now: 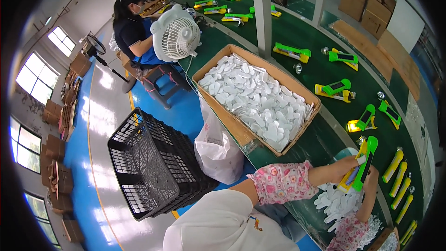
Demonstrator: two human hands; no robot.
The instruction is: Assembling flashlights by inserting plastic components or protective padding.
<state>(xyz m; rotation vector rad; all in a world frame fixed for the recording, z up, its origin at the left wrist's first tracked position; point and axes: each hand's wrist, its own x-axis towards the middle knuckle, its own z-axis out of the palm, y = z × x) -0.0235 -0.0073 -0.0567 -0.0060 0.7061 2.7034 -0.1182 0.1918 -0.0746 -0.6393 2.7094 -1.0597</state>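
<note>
My left hand (342, 170) is closed around the yellow half of a yellow-and-green flashlight (368, 158), with something white on one fingertip. My right hand (370, 182) grips the lower end of its green half, which has a dark panel; its fingers are partly hidden. The two halves stand side by side, slightly apart, and a shiny reflector shows at the top. Beneath both hands lies a heap of flat white plastic pieces (339, 204). A cardboard box (218, 108) full of similar white pieces stands beyond my left arm.
Open flashlights (335, 87) lie along the green conveyor belt (316, 121), with several yellow flashlight bodies (398, 183) at right. Black crates (153, 167) and a white plastic bag (216, 151) stand left of the bench. A white fan (176, 35) and a seated co-worker (134, 28) are farther along.
</note>
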